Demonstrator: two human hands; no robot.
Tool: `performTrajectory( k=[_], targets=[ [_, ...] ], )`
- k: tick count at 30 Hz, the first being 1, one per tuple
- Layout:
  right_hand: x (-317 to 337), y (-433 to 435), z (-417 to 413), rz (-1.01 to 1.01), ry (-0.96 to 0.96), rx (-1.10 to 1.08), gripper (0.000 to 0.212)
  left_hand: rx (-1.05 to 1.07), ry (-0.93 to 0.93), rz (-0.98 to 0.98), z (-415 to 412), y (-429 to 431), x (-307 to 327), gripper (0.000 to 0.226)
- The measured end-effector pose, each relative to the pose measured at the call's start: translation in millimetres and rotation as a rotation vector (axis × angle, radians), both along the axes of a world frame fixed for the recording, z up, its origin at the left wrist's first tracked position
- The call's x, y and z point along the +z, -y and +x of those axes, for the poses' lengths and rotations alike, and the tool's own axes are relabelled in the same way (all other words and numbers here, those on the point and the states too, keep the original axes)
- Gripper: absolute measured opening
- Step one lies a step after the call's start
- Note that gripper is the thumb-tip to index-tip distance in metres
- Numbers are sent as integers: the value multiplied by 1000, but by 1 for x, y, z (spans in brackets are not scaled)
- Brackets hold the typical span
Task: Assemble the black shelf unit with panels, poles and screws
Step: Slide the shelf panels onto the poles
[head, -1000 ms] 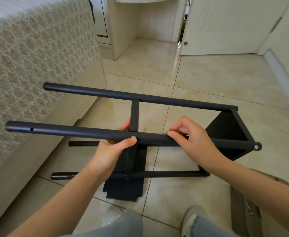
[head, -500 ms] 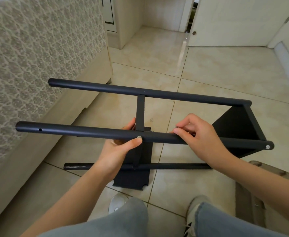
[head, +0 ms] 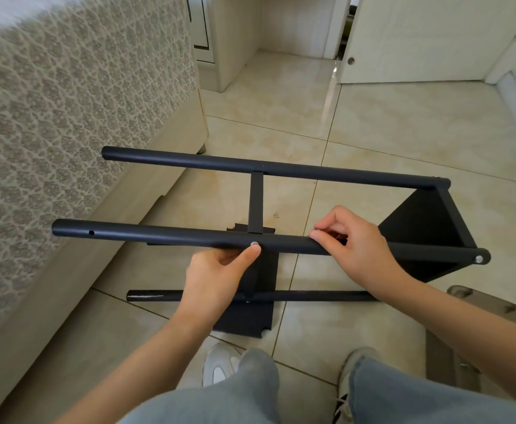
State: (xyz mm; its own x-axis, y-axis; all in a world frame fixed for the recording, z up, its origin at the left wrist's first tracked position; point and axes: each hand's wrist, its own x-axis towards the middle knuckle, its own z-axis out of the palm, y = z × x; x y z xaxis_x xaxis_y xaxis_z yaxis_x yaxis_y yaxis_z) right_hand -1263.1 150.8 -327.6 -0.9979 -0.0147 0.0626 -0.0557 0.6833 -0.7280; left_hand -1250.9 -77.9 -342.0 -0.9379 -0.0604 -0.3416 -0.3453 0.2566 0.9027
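The black shelf unit lies on its side on the tiled floor. Its near upper pole (head: 158,235) runs left to right, with the far upper pole (head: 250,166) behind it and a lower pole (head: 311,295) near the floor. A middle panel (head: 256,200) stands edge-on between the poles, and an end panel (head: 418,228) closes the right end. My left hand (head: 220,270) holds the near pole from below, its thumb pressing beside a silver screw (head: 254,244). My right hand (head: 351,243) grips the same pole, fingertips pinched on top.
A bed with a patterned cover (head: 67,117) fills the left side. A second screw head (head: 478,259) shows at the pole's right end. A brown stool (head: 480,319) stands at my right, and my shoes and jeans are below. White cabinets and a door stand at the back.
The view has shifted so the shelf sits further right and lower. My left thumb has slid slightly, and the silver screw head now shows beside it. Both hands stay on the near pole.
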Motion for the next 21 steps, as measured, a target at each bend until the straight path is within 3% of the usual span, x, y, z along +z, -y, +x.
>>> performTrajectory(
  k=[4, 7, 9, 12, 14, 17, 21],
  targets=[
    [-1, -1, 0, 5, -7, 1, 12, -139, 13, -383, -9, 9, 19, 38],
    [-3, -1, 0, 4, -11, -3, 15, -172, -208, -800, -12, 10, 32, 45],
    [-3, -2, 0, 7, -18, -3, 16, -212, -402, -944, -16, 11, 38, 39],
    [-4, -1, 0, 13, -27, -3, 17, -357, -647, -926, -25, 14, 47, 29],
    [-5, -1, 0, 18, -35, -5, 17, -519, -717, -882, -33, 18, 48, 37],
    [-5, -1, 0, 18, -44, -6, 17, -761, -665, -873, -48, 24, 46, 61],
    [-5, -1, 2, -1, -65, 8, 17, -941, -628, -936, -66, 28, 44, 74]
  ],
)
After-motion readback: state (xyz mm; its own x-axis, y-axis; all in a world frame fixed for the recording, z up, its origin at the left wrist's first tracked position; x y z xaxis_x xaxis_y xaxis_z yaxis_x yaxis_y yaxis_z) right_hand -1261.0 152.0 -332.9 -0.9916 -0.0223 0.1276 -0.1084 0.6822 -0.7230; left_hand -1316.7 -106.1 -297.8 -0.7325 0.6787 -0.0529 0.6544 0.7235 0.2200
